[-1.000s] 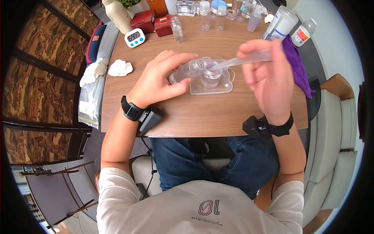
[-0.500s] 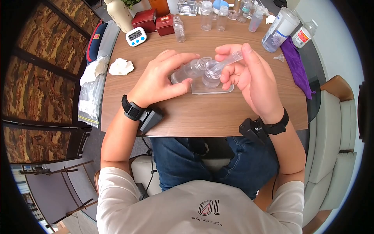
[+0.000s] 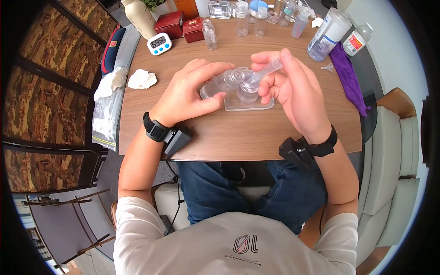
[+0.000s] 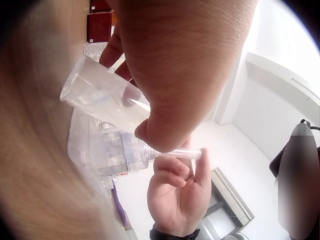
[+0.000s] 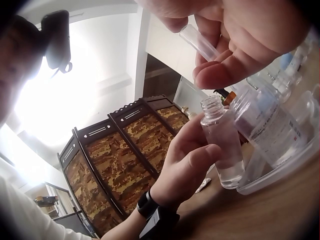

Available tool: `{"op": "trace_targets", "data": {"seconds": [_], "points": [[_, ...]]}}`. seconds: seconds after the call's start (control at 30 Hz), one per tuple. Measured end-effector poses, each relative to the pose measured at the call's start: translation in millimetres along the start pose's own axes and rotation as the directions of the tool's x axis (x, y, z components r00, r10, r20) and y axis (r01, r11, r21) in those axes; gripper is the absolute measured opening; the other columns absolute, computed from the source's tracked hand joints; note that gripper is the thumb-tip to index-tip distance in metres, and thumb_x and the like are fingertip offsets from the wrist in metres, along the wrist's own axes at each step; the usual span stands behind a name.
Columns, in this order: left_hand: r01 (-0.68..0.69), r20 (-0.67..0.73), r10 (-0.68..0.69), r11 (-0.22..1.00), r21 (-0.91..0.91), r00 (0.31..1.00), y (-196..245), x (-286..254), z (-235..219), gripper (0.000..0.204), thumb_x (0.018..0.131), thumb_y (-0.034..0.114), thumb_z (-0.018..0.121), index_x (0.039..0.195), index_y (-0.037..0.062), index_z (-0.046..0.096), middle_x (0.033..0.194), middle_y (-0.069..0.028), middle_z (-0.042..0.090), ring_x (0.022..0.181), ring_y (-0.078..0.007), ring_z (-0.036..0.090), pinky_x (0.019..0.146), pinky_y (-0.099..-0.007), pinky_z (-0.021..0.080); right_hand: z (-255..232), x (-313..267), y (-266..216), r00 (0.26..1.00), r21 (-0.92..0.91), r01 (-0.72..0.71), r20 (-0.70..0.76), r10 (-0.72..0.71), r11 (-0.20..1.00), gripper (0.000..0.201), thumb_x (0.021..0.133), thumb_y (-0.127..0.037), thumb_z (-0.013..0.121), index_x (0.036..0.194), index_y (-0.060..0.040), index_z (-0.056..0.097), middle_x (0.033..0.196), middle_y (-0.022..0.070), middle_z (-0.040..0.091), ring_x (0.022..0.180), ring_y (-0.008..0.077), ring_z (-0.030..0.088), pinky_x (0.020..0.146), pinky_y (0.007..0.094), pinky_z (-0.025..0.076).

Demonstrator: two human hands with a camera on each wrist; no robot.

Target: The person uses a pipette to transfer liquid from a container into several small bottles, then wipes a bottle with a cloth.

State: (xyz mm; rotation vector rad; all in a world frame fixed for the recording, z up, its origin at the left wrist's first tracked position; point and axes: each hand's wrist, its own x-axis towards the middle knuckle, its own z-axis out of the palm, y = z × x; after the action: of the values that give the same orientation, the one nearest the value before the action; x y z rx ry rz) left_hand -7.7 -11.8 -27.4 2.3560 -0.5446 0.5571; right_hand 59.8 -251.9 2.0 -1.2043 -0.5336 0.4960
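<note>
In the head view the left hand (image 3: 190, 94) grips a clear open-necked bottle (image 3: 215, 86), tilted with its mouth toward the right. Beside that mouth stands a clear jar (image 3: 248, 95) on a shallow transparent tray (image 3: 250, 109). The right hand (image 3: 300, 96) pinches a translucent dropper tube (image 3: 268, 70) between thumb and fingers, its lower end at the jar's mouth. From the right wrist view, the bottle (image 5: 225, 145) and the labelled jar (image 5: 275, 130) are close together, both open at the top. Liquid shows in the bottle.
A timer (image 3: 159, 44), crumpled tissue (image 3: 142, 79) and small empty bottle (image 3: 210, 35) lie beyond the left hand. Several containers line the back edge. At the right are a large bottle (image 3: 326, 36), a small funnel (image 3: 328, 68) and purple cloth (image 3: 350, 85).
The right hand has moved left and lowered the dropper, which was held out more horizontally; its fingers now sit closer to the jar. The left hand and bottle have barely moved.
</note>
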Motion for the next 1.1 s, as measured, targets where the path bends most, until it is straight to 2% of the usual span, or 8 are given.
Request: {"op": "trace_targets", "data": {"seconds": [0.27,0.33,0.37,0.43,0.53,0.57,0.67,1.1], "points": [[0.007,0.009,-0.007,1.000,-0.002,1.000,1.2,0.8,-1.5,0.053,0.073,0.012,0.076,0.125,0.0058,0.069,0.091,-0.0092,0.065,0.079,-0.0213,0.059,0.074,-0.0345,0.051,1.0,-5.6,-10.8,0.997,-0.082,0.024,-0.066,-0.029,0.996,0.042,0.110,-0.030,0.042,0.114,0.0049,0.065,0.090,0.0096,0.068,0.064,0.0066,0.055,0.057,0.0224,0.046],[-0.001,0.008,0.001,1.000,-0.001,1.000,0.2,-0.5,-1.8,0.052,0.074,0.012,0.075,0.125,0.0053,0.069,0.091,-0.0094,0.065,0.080,-0.0213,0.058,0.075,-0.0344,0.051,-3.5,-11.9,-22.7,0.978,-0.150,0.161,-0.110,-0.178,0.976,0.045,0.109,-0.030,0.039,0.112,0.0054,0.065,0.092,0.0112,0.070,0.062,0.0063,0.051,0.052,0.0217,0.041],[0.004,0.005,-0.004,1.000,0.001,1.000,0.0,-1.0,-1.7,0.052,0.074,0.012,0.075,0.125,0.0053,0.069,0.091,-0.0094,0.065,0.080,-0.0213,0.058,0.075,-0.0344,0.051,-6.4,-14.1,-28.5,0.979,-0.149,0.158,-0.106,-0.175,0.976,0.045,0.109,-0.030,0.039,0.112,0.0054,0.065,0.092,0.0112,0.070,0.062,0.0063,0.051,0.052,0.0217,0.041],[-0.013,0.002,0.013,1.000,0.004,1.000,-0.2,-0.9,-1.2,0.052,0.074,0.012,0.074,0.125,0.0049,0.069,0.091,-0.0096,0.065,0.079,-0.0214,0.058,0.075,-0.0347,0.051,-13.7,-17.8,-36.8,0.939,-0.047,0.276,-0.201,-0.280,0.960,0.050,0.108,-0.034,0.035,0.110,0.0054,0.066,0.095,0.0130,0.071,0.059,0.0079,0.048,0.052,0.0220,0.038],[-0.015,0.005,0.015,1.000,-0.008,1.000,-0.8,-0.5,-0.4,0.051,0.075,0.012,0.073,0.125,0.0045,0.069,0.091,-0.0099,0.065,0.079,-0.0215,0.058,0.075,-0.0349,0.051,-24.6,-16.3,-36.4,0.905,0.049,0.402,-0.175,-0.389,0.914,0.054,0.107,-0.037,0.032,0.111,0.0054,0.065,0.096,0.0147,0.071,0.057,0.0100,0.046,0.054,0.0233,0.037],[-0.016,0.006,0.016,1.000,-0.008,1.000,-0.7,-0.2,-0.7,0.051,0.075,0.012,0.073,0.125,0.0045,0.069,0.091,-0.0099,0.065,0.079,-0.0215,0.058,0.075,-0.0349,0.051,-24.6,-17.2,-36.2,0.914,0.130,0.395,-0.153,-0.375,0.909,0.054,0.107,-0.037,0.033,0.112,0.0053,0.065,0.096,0.0156,0.071,0.058,0.0113,0.047,0.055,0.0246,0.038],[0.004,0.018,-0.004,1.000,-0.007,1.000,0.5,0.0,-1.7,0.051,0.075,0.011,0.073,0.125,0.0041,0.069,0.091,-0.0099,0.065,0.079,-0.0214,0.058,0.075,-0.0349,0.051,-17.5,-16.7,-29.1,0.924,0.149,0.375,-0.142,-0.356,0.915,0.055,0.108,-0.038,0.032,0.112,0.0056,0.065,0.097,0.0158,0.071,0.060,0.0120,0.049,0.055,0.0247,0.039],[0.014,0.014,-0.013,1.000,-0.011,1.000,0.4,0.0,-1.2,0.051,0.074,0.012,0.075,0.124,0.0041,0.069,0.092,-0.0098,0.066,0.080,-0.0219,0.059,0.075,-0.0352,0.051,-14.0,-13.6,-23.2,0.945,0.150,0.319,-0.122,-0.302,0.936,0.062,0.109,-0.045,0.028,0.116,0.0046,0.064,0.099,0.0131,0.072,0.064,0.0120,0.051,0.054,0.0251,0.039]]}}
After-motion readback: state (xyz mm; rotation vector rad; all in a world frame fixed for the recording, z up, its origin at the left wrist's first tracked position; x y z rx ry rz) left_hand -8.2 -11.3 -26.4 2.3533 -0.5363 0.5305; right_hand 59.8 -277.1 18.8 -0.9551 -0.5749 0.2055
